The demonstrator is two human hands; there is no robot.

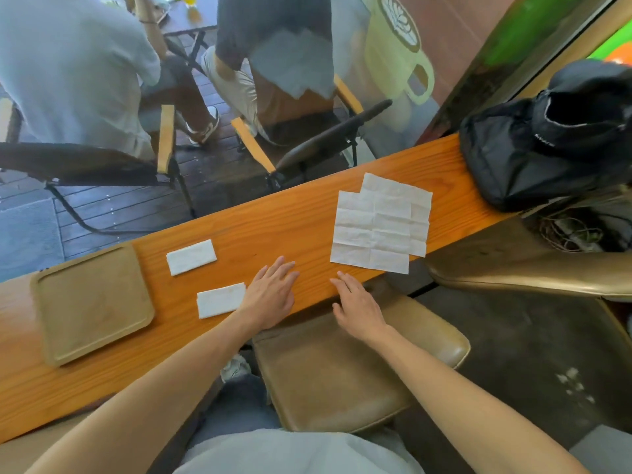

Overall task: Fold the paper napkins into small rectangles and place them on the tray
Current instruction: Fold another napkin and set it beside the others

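Two folded napkins lie on my orange wooden counter (102, 381): one small white rectangle (191, 257) farther back, another (221, 300) nearer, its right end just beside my left hand (270, 295). That hand rests flat on the grained wood, fingers straight and released. My right hand (359, 307) is also relaxed and holds nothing, its fingers reaching over the counter's near edge. Ahead of it, unfolded napkins (379, 222) lie overlapped, soft and creased into a grid. At far left sits a brown rectangular tray (92, 302) with rounded corners and a raised rim, nothing in it. A black fabric bag (513, 159) slumps at far right.
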